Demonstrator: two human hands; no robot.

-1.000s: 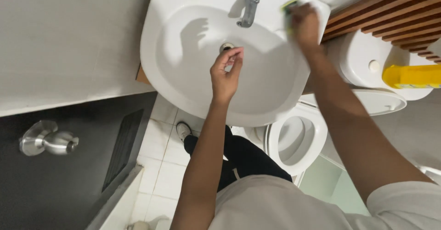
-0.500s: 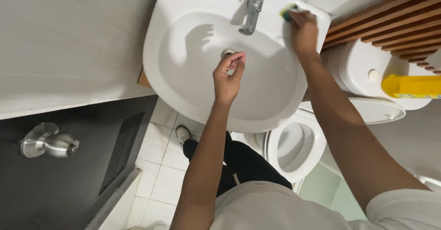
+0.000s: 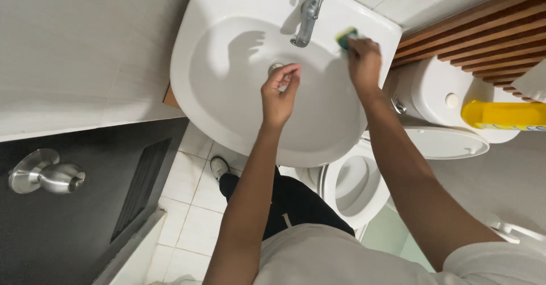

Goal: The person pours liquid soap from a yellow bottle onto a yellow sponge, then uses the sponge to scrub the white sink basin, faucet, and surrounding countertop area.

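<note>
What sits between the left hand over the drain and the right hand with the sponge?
In the head view, the metal faucet reaches over the basin between the left hand and the right hand, which presses a yellow-green sponge on the sink rim.

A white sink [image 3: 227, 120] is seen from above, with a metal tap [image 3: 307, 16] at its rear edge. The right hand [image 3: 364, 63] is pressed on the rim beside the tap, closed around a yellow-green sponge [image 3: 345, 36]. The left hand [image 3: 280, 94] is held over the basin, fingertips pinched just beside the drain [image 3: 275, 67]. A toilet [image 3: 355, 185] and a yellow bottle [image 3: 503, 115] on its cistern [image 3: 432, 91] are noted at right, a door knob [image 3: 45, 174] at left.
</note>
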